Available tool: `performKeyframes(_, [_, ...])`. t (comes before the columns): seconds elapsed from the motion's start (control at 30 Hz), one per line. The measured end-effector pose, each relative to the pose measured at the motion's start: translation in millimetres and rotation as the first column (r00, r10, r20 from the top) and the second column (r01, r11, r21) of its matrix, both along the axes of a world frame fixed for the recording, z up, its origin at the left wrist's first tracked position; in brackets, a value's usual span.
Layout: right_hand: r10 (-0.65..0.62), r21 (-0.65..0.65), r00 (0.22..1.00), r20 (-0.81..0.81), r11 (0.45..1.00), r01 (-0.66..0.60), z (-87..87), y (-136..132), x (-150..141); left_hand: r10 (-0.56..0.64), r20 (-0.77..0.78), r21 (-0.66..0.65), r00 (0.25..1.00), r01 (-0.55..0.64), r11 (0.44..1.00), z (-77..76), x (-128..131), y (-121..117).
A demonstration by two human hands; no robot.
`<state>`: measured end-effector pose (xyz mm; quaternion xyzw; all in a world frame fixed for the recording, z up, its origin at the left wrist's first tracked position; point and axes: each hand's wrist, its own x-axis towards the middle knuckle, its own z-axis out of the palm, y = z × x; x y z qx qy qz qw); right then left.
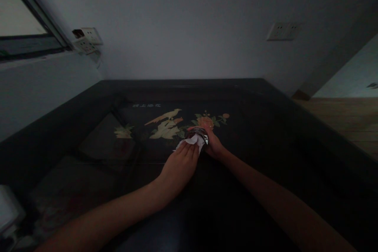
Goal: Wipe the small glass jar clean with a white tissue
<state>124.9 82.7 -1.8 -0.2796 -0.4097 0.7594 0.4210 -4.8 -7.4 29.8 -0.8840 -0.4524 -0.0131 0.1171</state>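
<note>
While the right hand [215, 145] clasps a silvery, glinting object [202, 130] from four o'clock, seemingly to steady it, the left hand [180, 167] pinches a soft, creased white cloth [193, 139] against it from seven o'clock, probably for firm contact. Both hands meet over a smooth, dark tabletop [260, 126]; a pale, long-tailed bird design [167, 115] lies at ten o'clock from them, a rounded reddish flower [203, 119] at one.

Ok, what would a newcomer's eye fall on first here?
Probably the white tissue-like sheet in the left hand, against the silvery thing in the right hand, near the middle. Then the pale bird design on the dark tabletop, beyond the hands, with a pinkish flower to its right.
</note>
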Motion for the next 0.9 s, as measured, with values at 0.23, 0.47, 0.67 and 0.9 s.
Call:
performKeyframes(0.23, [-0.009,0.053,1.000,0.024,0.999,0.008,-4.6,-0.5,-0.6,0.017,0.001,-0.011,1.000,-0.017,1.000,3.2,3.3,-1.6])
performKeyframes(0.47, [-0.015,0.026,1.000,0.010,1.000,0.015,-1.5,-1.2,0.5,0.072,0.355,-0.347,0.932,0.060,0.936,22.2,3.3,-1.7])
performKeyframes(0.67, [-0.029,0.005,1.000,0.011,1.000,0.029,1.4,-0.9,0.6,0.435,0.581,-0.704,0.688,0.157,0.692,31.1,3.6,4.9])
performKeyframes(0.9, [-0.020,-0.013,1.000,0.011,1.000,0.020,4.1,-1.2,-0.4,0.283,0.548,-0.584,0.787,0.117,0.804,27.1,2.2,2.6])
